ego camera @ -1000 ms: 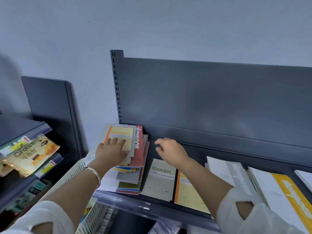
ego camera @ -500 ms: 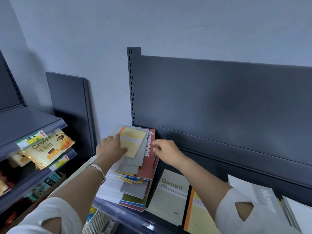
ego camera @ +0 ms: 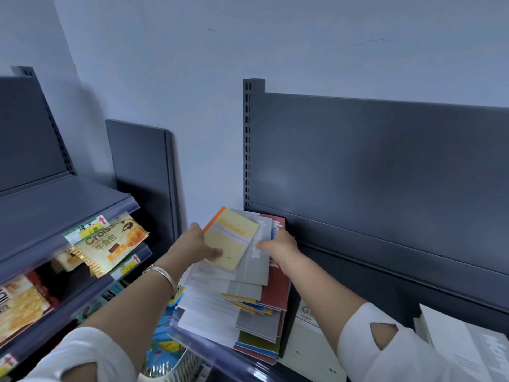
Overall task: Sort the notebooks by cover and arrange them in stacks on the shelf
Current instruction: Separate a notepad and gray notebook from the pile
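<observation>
The left hand point(ego camera: 192, 248) gripped a small pale-yellow notebook with an orange spine point(ego camera: 230, 238), thumb on the cover, holding it tilted above the messy pile of mixed notebooks point(ego camera: 242, 304) at the left end of the dark grey metal shelf point(ego camera: 385, 277). The right hand point(ego camera: 281, 249) pinched the edge of a grey notebook point(ego camera: 254, 264) just under the yellow one — fingers closed on it. A cream notebook point(ego camera: 308, 343) lay flat right beside the pile, near the front edge, and a white-and-grey one point(ego camera: 462, 346) sat further right.
</observation>
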`<move>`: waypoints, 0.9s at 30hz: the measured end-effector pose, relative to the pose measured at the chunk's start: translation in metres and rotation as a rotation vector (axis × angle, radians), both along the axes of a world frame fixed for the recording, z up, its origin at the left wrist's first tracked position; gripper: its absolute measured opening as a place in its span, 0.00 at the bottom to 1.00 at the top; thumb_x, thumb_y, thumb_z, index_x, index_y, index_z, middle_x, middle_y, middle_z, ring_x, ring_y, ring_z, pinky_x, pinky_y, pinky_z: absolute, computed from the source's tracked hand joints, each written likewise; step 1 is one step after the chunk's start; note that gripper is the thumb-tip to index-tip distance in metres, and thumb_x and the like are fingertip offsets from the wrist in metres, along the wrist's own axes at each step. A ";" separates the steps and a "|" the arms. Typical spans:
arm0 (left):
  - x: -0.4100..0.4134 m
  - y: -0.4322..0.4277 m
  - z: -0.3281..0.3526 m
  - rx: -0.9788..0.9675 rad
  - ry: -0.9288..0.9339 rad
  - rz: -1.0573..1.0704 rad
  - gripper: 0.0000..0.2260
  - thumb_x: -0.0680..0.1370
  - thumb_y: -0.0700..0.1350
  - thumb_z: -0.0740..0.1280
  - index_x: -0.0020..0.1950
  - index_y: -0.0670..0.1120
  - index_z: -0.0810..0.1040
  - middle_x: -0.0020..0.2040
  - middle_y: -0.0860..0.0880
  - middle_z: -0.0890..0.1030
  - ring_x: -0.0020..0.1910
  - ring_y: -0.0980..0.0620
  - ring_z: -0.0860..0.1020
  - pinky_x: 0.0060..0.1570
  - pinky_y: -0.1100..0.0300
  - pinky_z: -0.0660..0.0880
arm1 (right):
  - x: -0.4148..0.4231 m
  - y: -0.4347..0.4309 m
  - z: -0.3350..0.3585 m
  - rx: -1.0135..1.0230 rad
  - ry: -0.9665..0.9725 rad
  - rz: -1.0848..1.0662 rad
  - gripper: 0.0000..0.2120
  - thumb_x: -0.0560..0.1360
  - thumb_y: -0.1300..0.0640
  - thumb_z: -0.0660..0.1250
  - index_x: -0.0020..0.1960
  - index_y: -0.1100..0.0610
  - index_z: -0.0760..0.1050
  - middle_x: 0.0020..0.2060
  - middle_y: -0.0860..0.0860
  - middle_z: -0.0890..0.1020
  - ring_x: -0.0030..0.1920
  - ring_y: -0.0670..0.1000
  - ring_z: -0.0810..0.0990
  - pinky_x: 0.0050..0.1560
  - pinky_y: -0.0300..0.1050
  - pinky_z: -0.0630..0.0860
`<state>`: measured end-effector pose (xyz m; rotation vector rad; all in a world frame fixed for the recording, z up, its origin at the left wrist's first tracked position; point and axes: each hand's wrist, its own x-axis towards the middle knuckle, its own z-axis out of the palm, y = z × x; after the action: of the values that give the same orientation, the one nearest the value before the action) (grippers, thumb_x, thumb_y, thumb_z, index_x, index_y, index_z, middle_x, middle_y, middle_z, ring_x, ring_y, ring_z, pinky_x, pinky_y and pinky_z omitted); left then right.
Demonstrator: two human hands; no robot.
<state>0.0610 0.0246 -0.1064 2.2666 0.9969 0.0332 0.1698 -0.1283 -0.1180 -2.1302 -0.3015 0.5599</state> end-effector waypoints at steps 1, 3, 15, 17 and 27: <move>0.000 0.001 -0.001 -0.011 -0.017 -0.001 0.24 0.70 0.48 0.75 0.57 0.44 0.64 0.50 0.47 0.75 0.49 0.48 0.75 0.52 0.53 0.76 | -0.002 0.003 -0.002 -0.006 0.003 -0.030 0.19 0.71 0.57 0.71 0.59 0.59 0.72 0.47 0.54 0.75 0.55 0.58 0.78 0.55 0.51 0.78; 0.001 0.002 -0.002 -0.027 -0.042 -0.002 0.25 0.72 0.48 0.73 0.60 0.44 0.62 0.52 0.47 0.74 0.50 0.47 0.75 0.53 0.53 0.76 | -0.004 0.008 -0.003 -0.007 0.000 -0.072 0.20 0.70 0.58 0.72 0.60 0.59 0.71 0.50 0.54 0.77 0.56 0.57 0.78 0.56 0.53 0.78; -0.002 0.023 0.002 -0.033 -0.224 -0.083 0.06 0.76 0.45 0.65 0.51 0.45 0.74 0.48 0.47 0.78 0.48 0.46 0.77 0.51 0.52 0.78 | -0.020 0.002 0.003 -0.096 -0.362 -0.231 0.11 0.77 0.64 0.59 0.57 0.58 0.74 0.54 0.58 0.78 0.51 0.59 0.77 0.42 0.41 0.69; -0.002 0.020 -0.004 -0.059 -0.235 -0.074 0.07 0.76 0.43 0.64 0.53 0.43 0.73 0.48 0.45 0.77 0.47 0.45 0.76 0.47 0.54 0.77 | -0.023 0.003 -0.001 -0.171 -0.291 -0.176 0.06 0.76 0.61 0.62 0.52 0.57 0.74 0.53 0.56 0.77 0.50 0.57 0.76 0.43 0.41 0.68; -0.008 0.021 -0.014 -0.150 -0.255 -0.061 0.09 0.77 0.42 0.61 0.56 0.45 0.64 0.51 0.45 0.75 0.50 0.42 0.77 0.53 0.46 0.78 | -0.033 0.003 0.005 -0.089 -0.155 -0.287 0.07 0.74 0.58 0.69 0.49 0.57 0.73 0.52 0.55 0.80 0.50 0.56 0.80 0.44 0.47 0.78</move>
<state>0.0533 0.0453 -0.1204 2.0927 0.7693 0.2090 0.1365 -0.1253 -0.1133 -2.2569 -0.0533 0.2457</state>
